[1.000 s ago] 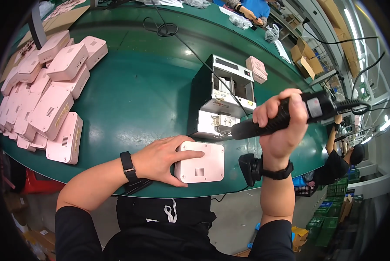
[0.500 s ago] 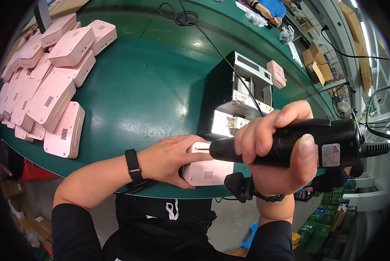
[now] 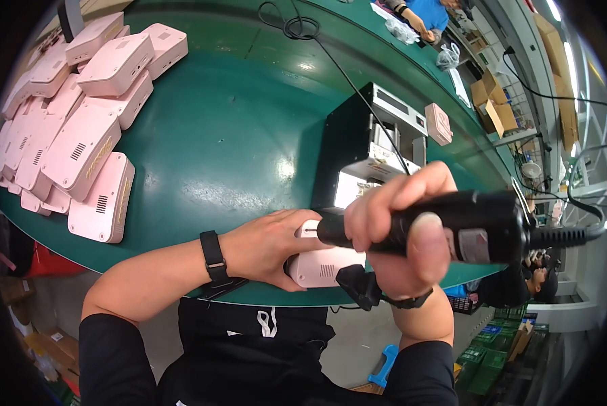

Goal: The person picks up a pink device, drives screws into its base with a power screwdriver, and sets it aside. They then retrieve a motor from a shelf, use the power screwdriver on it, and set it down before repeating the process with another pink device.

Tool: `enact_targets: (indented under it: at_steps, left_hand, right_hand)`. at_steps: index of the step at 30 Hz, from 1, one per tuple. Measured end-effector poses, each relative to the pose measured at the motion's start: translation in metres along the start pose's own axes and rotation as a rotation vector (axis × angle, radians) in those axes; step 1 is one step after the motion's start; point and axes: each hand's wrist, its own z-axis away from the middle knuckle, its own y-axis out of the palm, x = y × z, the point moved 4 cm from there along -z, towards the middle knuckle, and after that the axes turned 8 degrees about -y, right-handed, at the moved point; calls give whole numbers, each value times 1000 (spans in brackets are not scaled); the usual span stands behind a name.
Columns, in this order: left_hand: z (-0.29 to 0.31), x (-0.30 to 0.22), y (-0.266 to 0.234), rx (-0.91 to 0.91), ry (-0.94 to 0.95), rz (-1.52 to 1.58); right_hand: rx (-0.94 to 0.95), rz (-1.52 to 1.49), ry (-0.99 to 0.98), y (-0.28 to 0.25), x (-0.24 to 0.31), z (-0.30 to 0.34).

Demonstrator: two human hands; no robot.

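Observation:
A pale pink plastic casing (image 3: 325,268) with a small vent grille lies at the near edge of the green table. My left hand (image 3: 266,245) is wrapped over its left end, thumb on the near side and fingers on the far side, covering part of it. In my right hand (image 3: 412,247) is a black electric screwdriver (image 3: 489,227), held level with its cord trailing right. Its thin bit points left to the casing's upper part, beside my left fingers. Whether the bit sits in a screw cannot be made out.
Many similar pink casings (image 3: 90,149) are heaped at the left of the green table (image 3: 215,135). Beyond my right hand stands a black and silver machine (image 3: 347,139), crossed by a black cable (image 3: 347,78). One more pink box (image 3: 439,124) lies behind it. Another person's hands (image 3: 422,28) show at the far bench.
My right hand and the screwdriver have shifted slightly left and down toward the casing. My left hand keeps its hold. The whole view has tilted a little.

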Motion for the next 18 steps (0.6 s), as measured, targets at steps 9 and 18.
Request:
enact_targets:
  at_steps: [9, 18]
  left_hand:
    - [-4, 0, -8, 11, -86, -90]
    - [-5, -6, -6, 4, -46, -119]
  right_hand:
    - [-293, -21, -180, -70, 37, -10]
    - [-446, 164, -65, -96, 17, -15]
